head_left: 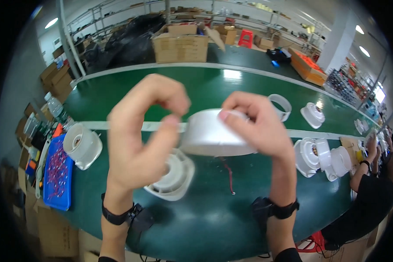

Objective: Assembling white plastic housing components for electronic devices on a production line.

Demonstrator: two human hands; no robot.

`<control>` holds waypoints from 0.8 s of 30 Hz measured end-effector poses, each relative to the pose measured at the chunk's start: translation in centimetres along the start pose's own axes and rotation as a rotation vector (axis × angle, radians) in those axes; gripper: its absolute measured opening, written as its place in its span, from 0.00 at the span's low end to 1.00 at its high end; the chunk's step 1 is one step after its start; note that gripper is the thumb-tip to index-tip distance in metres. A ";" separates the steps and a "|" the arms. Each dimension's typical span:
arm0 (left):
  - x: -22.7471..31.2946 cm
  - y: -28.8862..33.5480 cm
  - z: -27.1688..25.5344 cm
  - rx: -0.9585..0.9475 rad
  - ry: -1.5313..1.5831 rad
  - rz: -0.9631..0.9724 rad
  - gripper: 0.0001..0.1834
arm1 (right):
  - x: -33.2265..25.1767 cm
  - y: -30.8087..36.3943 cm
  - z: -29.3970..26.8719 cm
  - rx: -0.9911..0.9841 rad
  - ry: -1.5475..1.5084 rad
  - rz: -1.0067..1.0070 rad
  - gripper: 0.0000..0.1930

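Bottle [56, 108] beyond the left hand, off to its left, had a green label, print too small to read. Right hand [261, 127] was clamped on a smooth, satin-white ring [216, 139], thumb on the outer wall, fingers over the top edge; ring sat between the hands, above the desk [205, 222]. Left hand [133, 150] was blurred, fingers curled toward the thumb near the ring's left end; couldn't tell if it pinched anything. Both wrists wore black straps. Dark red lead [230, 177] showed below the ring, between the hands. White rounded-square housing [180, 179] lay partly hidden behind the left hand. Blue tray [50, 197] of small reddish parts sat left of that hand.
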State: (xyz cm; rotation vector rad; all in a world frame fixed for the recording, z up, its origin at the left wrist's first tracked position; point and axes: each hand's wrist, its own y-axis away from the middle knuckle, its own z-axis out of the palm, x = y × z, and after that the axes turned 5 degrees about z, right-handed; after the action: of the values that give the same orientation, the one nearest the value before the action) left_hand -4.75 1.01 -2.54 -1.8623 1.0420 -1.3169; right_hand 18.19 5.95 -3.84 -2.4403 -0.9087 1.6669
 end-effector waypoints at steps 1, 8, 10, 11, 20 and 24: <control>-0.3 -0.4 0.6 -0.141 -0.138 -0.061 0.12 | 0.9 0.1 -1.3 0.017 -0.034 0.114 0.10; -0.7 4.3 -1.4 -1.027 -0.559 -0.581 0.56 | 6.2 -0.3 -3.2 0.089 0.368 0.257 0.08; -0.9 6.3 -1.5 -1.089 -0.605 -0.624 0.58 | 9.1 -0.7 -2.9 0.056 0.610 -0.075 0.07; -1.1 7.0 -1.6 -1.141 -0.650 -0.661 0.60 | 10.5 -1.0 -2.8 0.096 0.639 -0.106 0.07; -10.8 3.0 -3.3 -0.997 -0.604 -0.565 0.62 | 20.8 -0.2 -0.4 0.313 0.565 -0.084 0.08; -19.1 -0.4 -7.2 -0.766 -0.835 -0.696 0.68 | 19.7 -0.7 1.4 0.643 0.624 0.151 0.24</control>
State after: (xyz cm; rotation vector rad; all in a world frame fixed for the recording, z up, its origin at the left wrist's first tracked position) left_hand -15.11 17.46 -8.75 -3.1278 0.4418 -0.2531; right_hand 21.50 15.81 -20.67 -2.3300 -0.0827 0.8945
